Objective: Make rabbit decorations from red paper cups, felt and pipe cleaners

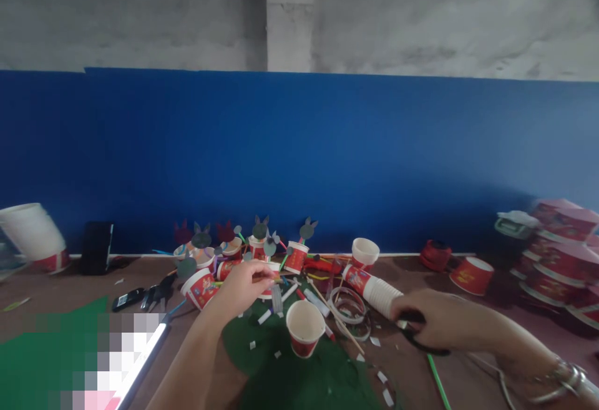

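My left hand (247, 282) reaches over the clutter at the middle, thumb and fingers drawn together beside a red and white paper cup. What it pinches, if anything, is hidden; a clear strip (277, 301) shows just below its fingertips. My right hand (428, 316) is closed round the black handles of what look like scissors (423, 342), their blades not visible. Beyond its fingers lies a stack of nested paper cups (384, 296). Between my hands a single paper cup (305, 327) stands upright on green paper (266, 369).
Behind the hands stand cups with grey animal-head cutouts (307, 229). Markers (316, 301) and rolls of clear tape (349, 307) lie mid-table. A phone (97, 248) and a tall cup stack (32, 232) are left; red cups (561, 254) are piled right. A blue partition (299, 160) backs the table.
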Demonstrator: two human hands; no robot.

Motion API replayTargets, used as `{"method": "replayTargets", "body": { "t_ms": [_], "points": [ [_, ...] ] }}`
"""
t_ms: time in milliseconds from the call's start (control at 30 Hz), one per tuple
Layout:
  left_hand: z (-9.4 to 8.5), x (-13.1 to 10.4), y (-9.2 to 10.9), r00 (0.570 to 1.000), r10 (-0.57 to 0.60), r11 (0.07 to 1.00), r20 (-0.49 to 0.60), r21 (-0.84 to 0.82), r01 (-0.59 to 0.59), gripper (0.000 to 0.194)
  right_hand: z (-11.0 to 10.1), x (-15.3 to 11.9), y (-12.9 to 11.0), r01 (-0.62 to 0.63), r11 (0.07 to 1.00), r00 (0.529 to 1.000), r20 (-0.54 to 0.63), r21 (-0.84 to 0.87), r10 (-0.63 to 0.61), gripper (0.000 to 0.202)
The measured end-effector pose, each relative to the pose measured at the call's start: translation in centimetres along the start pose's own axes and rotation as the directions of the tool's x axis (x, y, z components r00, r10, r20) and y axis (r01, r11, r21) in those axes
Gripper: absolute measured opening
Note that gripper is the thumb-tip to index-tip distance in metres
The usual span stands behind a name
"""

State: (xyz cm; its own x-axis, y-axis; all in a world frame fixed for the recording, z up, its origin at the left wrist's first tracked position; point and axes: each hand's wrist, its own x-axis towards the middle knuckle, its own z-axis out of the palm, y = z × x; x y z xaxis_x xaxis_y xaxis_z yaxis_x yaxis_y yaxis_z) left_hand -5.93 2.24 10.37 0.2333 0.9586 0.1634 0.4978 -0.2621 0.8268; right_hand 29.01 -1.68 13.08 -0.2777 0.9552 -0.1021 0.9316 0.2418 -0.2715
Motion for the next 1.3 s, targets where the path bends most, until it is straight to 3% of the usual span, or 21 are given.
{"method": "replayTargets", "body": {
  "t_ms": [67,133,267,400,1000,1133,1300],
  "points": [
    [-0.1,-0.1,0.1,1.0,0.028,0.999,0.011,0.037,-0.029,0.016,-0.1,1.4,-1.9,0.132,0.989,0.991,0.003,0.068,-0.132,0.037],
    [-0.2,-0.2,0.3,0.997,0.065,0.994,0.03,0.089,-0.068,0.017,0.2,2.8,-4.0,0.237,0.967,0.968,-0.106,0.094,-0.227,0.041],
    [-0.3,-0.4,0.7,0.99,0.137,0.975,0.046,0.168,-0.142,0.015,1.1,5.1,-7.4,0.362,0.932,0.925,-0.127,0.023,-0.357,0.042],
    [-0.4,-0.5,0.9,0.981,0.185,0.952,0.053,0.239,-0.193,0.015,1.2,6.1,-9.1,0.441,0.897,0.891,-0.113,-0.019,-0.44,0.038],
    [-0.7,-0.4,0.5,0.982,0.176,0.956,0.063,0.229,-0.186,0.012,1.9,6.8,-10.5,0.488,0.873,0.873,0.005,-0.014,-0.488,0.023],
    [-0.6,-0.4,0.5,0.992,0.118,0.984,0.043,0.127,-0.123,0.011,2.7,6.8,-11.0,0.46,0.886,0.887,-0.003,-0.053,-0.461,0.027],
    [-0.6,-0.3,0.5,0.997,0.012,0.994,-0.08,-0.105,-0.02,0.014,3.6,6.6,-11.7,0.449,0.887,0.892,-0.008,-0.106,-0.453,0.038]
  ]
}}
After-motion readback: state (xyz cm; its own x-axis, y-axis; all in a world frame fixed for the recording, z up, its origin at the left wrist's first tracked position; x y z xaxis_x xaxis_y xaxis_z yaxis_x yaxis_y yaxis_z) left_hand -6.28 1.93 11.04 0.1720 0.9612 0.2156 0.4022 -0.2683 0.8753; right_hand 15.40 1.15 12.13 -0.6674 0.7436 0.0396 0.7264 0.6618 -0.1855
